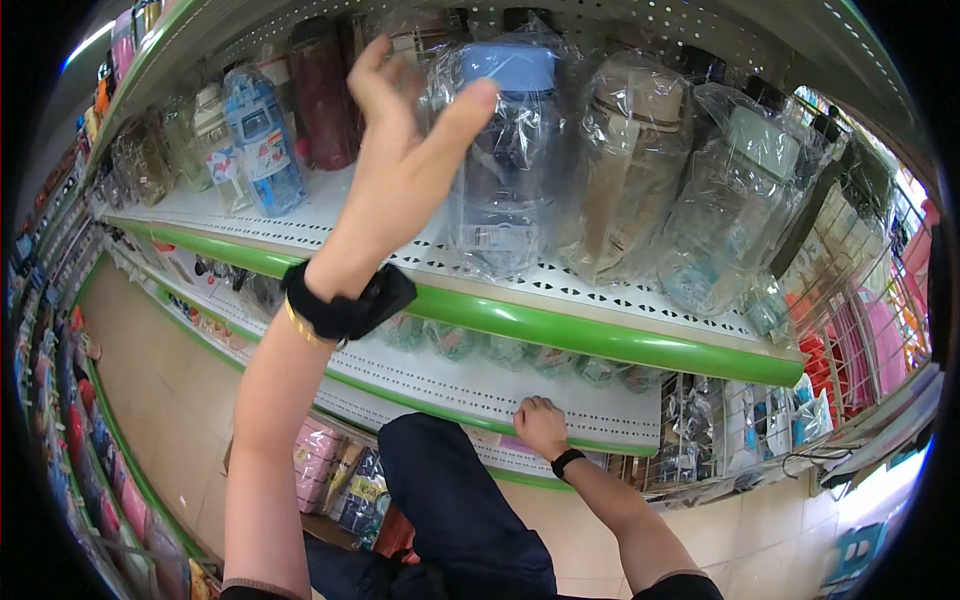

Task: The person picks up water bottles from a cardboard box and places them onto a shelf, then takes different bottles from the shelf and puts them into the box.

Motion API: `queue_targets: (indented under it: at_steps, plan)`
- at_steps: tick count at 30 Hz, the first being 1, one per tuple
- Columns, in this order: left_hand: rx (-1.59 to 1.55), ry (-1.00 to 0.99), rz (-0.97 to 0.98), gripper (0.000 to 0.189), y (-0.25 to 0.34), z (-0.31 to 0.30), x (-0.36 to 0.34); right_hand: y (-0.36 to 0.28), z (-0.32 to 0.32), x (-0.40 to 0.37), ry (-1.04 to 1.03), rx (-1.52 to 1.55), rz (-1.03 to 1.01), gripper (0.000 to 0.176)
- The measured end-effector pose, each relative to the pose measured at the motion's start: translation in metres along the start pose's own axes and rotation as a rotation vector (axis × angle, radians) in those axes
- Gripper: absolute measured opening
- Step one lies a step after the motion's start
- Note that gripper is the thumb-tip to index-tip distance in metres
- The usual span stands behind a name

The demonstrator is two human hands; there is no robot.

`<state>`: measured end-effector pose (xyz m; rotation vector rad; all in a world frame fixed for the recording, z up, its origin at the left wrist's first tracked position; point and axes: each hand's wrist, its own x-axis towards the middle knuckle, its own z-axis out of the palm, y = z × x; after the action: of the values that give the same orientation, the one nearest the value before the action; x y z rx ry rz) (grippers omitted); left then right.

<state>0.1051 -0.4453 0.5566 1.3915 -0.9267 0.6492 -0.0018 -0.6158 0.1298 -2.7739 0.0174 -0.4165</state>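
Observation:
My left hand (405, 150) is raised in front of the upper shelf, with its thumb and fingers spread and nothing seen in it. Just beyond the thumb stands a clear water bottle with a blue lid (508, 160), upright in plastic wrap. A wrapped bottle with a beige lid (632, 170) is to its right, then a tilted clear bottle with a pale green lid (735, 190). My right hand (542, 425) lies lower down, its fingers curled at the green front edge of the lower shelf (470, 405); its fingertips are hidden.
A blue patterned bottle (265, 140) and a dark red bottle (322, 95) stand left on the upper shelf (600, 325). Wrapped goods (505, 348) line the back of the lower shelf. Wire baskets (830, 330) are on the right; my knee (435, 460) is below.

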Motion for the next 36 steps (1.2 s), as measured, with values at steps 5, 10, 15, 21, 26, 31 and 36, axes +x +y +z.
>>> queue_targets:
  at_steps: [5,10,15,21,26,31,36]
  plan:
    - [0.281,0.062,0.445,0.081,0.008,-0.057,-0.091,-0.001,0.001,-0.001,0.095,0.003,-0.010,0.013]
    - [0.618,-0.471,0.318,0.028,-0.032,-0.134,-0.255,-0.002,-0.001,-0.003,0.067,-0.006,-0.001,0.015]
    - [0.704,-0.292,-0.784,0.022,-0.097,-0.226,-0.420,-0.002,0.000,0.001,-0.004,-0.049,0.013,0.018]
    - [0.436,-0.933,-1.329,0.059,-0.126,-0.242,-0.570,-0.005,0.001,0.003,0.005,-0.077,0.019,0.016]
    - [0.658,-1.305,-1.273,0.091,-0.173,-0.205,-0.668,-0.004,0.003,0.003,0.025,-0.122,0.005,0.016]
    - [0.740,-1.164,-1.553,0.060,-0.168,-0.183,-0.666,0.005,0.008,-0.001,-0.071,-0.147,-0.011,0.017]
    - [0.908,-1.035,-1.705,0.050,-0.154,-0.173,-0.657,0.001,0.007,0.007,-0.061,-0.225,0.008,0.020]
